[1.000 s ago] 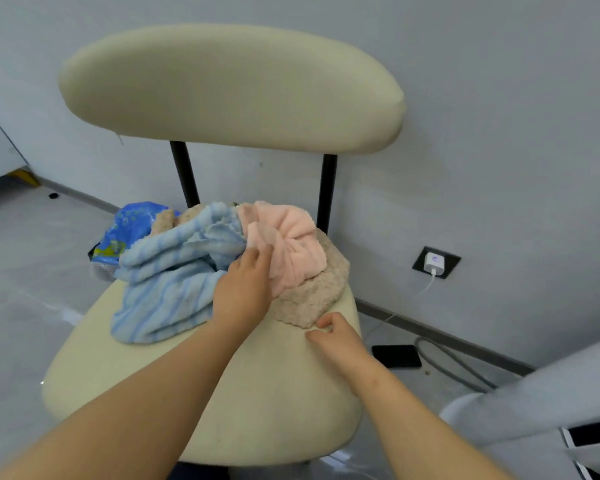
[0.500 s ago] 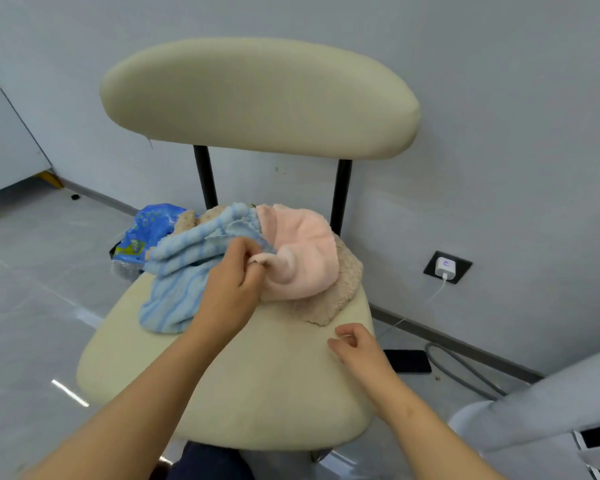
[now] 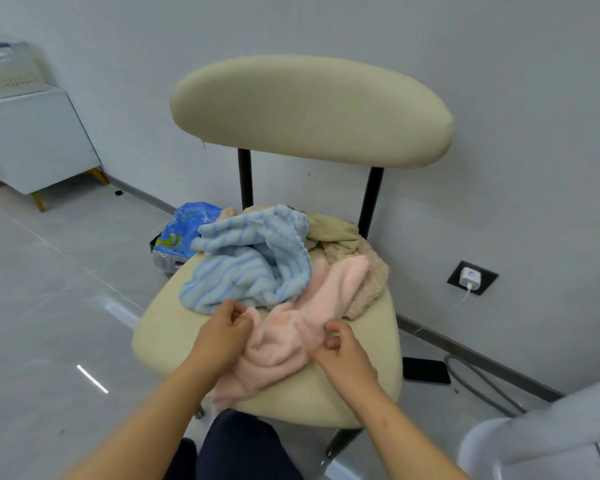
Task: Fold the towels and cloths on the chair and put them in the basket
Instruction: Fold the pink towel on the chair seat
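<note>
A pink cloth [image 3: 291, 327] lies stretched across the front of the cream chair seat [image 3: 167, 327], its near end hanging over the front edge. My left hand [image 3: 227, 332] pinches its left side and my right hand [image 3: 340, 348] pinches its right side. Behind it a blue striped towel [image 3: 246, 265] is heaped at the back left of the seat. A beige fluffy towel [image 3: 371, 271] lies at the back right, with an olive cloth [image 3: 333, 230] on top of it. No basket is in view.
The chair's backrest [image 3: 309, 109] stands against a grey wall. A blue plastic bag [image 3: 184, 230] sits on the floor behind the seat. At the right are a wall socket with charger [image 3: 471, 277], a dark phone [image 3: 426, 370], a grey hose [image 3: 482, 382]. A white cabinet [image 3: 32, 140] stands far left.
My left hand has pulled the pink cloth off the pile toward the seat's front edge. My right hand has moved from the bare seat onto the cloth and taken hold of it.
</note>
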Available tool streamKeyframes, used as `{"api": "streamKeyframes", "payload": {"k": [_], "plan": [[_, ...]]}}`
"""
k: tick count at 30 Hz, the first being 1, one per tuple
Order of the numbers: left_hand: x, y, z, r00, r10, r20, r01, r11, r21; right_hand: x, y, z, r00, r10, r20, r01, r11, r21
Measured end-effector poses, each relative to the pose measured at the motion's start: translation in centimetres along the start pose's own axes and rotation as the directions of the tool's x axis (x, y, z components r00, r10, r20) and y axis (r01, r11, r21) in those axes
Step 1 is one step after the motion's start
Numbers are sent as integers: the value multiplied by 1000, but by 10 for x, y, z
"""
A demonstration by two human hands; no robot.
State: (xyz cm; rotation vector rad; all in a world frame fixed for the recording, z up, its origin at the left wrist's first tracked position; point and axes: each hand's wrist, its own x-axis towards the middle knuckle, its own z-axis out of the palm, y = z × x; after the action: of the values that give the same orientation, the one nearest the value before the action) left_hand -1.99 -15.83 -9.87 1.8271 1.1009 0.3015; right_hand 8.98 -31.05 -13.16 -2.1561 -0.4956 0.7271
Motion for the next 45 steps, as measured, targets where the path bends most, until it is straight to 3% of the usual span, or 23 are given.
{"api": "streamKeyframes", "payload": {"k": [2,5,8,10,14,16,19,20,23,28,30,33,38,42,45], "plan": [[-9,-5,5,981,-17,193,28,998,-57,0,-5,5,1000,23,16,-23,1000,14],[-16,-5,11,903,-58,425,194,939,-285,3,-13,12,996,92,-11,-81,920,384],[-12,0,16,873,-174,457,397,798,-455,8,-14,5,981,195,-19,-142,775,616],[-9,2,22,884,-209,417,397,807,-437,6,-15,0,979,200,38,-177,743,646],[-10,12,34,847,-164,505,407,812,-419,0,-11,-7,973,196,123,-228,728,647],[-13,18,38,834,-130,537,417,785,-458,-2,-11,-14,967,183,176,-253,625,738],[-18,21,38,788,-43,614,375,824,-424,0,-10,-28,940,204,273,-332,365,870],[-19,19,38,760,-12,650,360,840,-405,2,-9,-31,943,212,258,-321,359,876],[-24,20,34,763,29,645,338,833,-438,5,-8,-32,966,222,135,-226,460,858],[-20,24,39,869,-112,482,438,626,-644,-7,-20,-26,986,124,114,-163,528,834],[-18,24,36,858,-148,492,484,556,-676,-11,-24,-24,989,101,104,-143,565,813],[-21,31,28,818,-110,565,530,529,-663,-14,-27,-26,995,81,53,-92,611,786],[-27,45,22,830,-13,558,466,567,-679,-17,-43,-29,999,-23,-48,51,669,741],[-29,55,17,821,56,568,492,433,-755,-22,-56,-29,988,-109,-112,156,754,638],[-32,59,15,859,45,510,383,605,-698,-23,-60,-29,975,-150,-167,217,811,544]]}}
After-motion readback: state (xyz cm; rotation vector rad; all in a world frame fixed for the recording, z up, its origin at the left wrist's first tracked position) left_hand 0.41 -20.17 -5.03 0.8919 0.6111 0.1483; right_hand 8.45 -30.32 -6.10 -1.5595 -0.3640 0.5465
